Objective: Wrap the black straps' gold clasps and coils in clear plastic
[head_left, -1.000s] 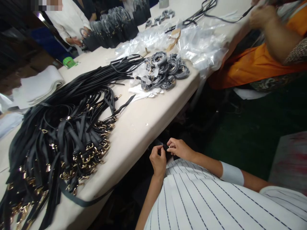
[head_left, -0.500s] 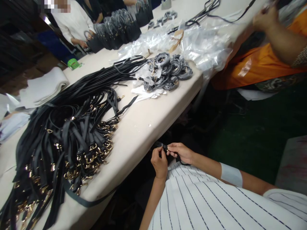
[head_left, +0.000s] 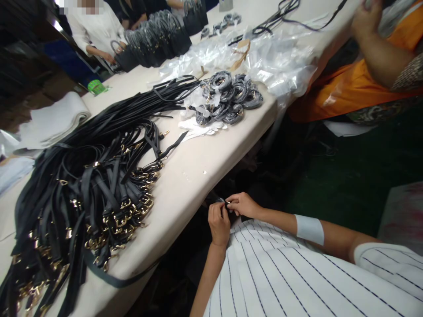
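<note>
My left hand (head_left: pixel 219 223) and my right hand (head_left: pixel 243 205) meet just off the table's front edge, above my lap. Between their fingertips is a black strap (head_left: pixel 226 203) with a small shiny metal part; most of it is hidden by the fingers and the dark behind. Both hands are closed in a pinch on it. To the left on the table lies a big pile of black straps (head_left: pixel 105 185) with gold buckles and clasps. Several coiled, wrapped straps (head_left: pixel 222 82) are heaped near the table's corner, beside a white glove (head_left: pixel 201 127).
The cream table (head_left: pixel 185 185) runs diagonally. Clear plastic bags (head_left: pixel 280 61) and a row of black handbags (head_left: pixel 161 44) are farther back. A person in white stands behind it; a person in orange (head_left: pixel 350 88) sits at the right. Folded white cloth (head_left: pixel 56 119) lies left.
My right hand has moved slightly left and up, closer to my left hand, and less of the strap shows. The whole view has shifted a little.
</note>
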Tool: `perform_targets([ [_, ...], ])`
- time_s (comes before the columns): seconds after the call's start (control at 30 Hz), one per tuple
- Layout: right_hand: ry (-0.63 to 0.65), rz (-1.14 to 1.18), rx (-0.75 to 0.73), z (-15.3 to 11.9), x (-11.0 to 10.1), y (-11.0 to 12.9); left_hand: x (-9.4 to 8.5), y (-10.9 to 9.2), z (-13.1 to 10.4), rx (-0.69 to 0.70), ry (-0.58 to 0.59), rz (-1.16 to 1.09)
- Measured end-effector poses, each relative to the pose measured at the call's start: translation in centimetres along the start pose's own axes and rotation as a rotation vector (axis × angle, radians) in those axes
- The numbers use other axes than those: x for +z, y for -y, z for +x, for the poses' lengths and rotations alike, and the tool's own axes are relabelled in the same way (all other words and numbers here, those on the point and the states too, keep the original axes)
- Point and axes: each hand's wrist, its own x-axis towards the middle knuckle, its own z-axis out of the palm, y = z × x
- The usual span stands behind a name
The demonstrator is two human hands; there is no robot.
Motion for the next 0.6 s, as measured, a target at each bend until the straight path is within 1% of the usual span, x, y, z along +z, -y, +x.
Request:
perform_targets([
  [0.07,0.019,0.118,0.086,0.3,0.3,-0.2,-0.1,-0.1,0.0,-0.03,-0.006,0.012],
  [0.17,0.029,0.31,0.184,0.1,0.9,-0.5,-0.1,-0.3,0.1,-0.122,-0.055,0.029],
  [0.3,0.085,0.537,0.28,-0.3,1.5,-0.7,0.0,-0.6,0.4,-0.274,-0.134,0.005],
  [0.37,0.114,0.626,0.32,-0.3,1.6,-0.7,0.1,-0.6,0.6,-0.324,-0.154,-0.019],
  [0.5,0.176,0.739,0.386,-0.3,1.5,-0.8,0.0,-0.5,0.9,-0.366,-0.161,-0.056],
  [0.6,0.205,0.784,0.396,-0.4,1.3,-1.0,-0.1,-0.3,1.0,-0.371,-0.153,-0.066],
])
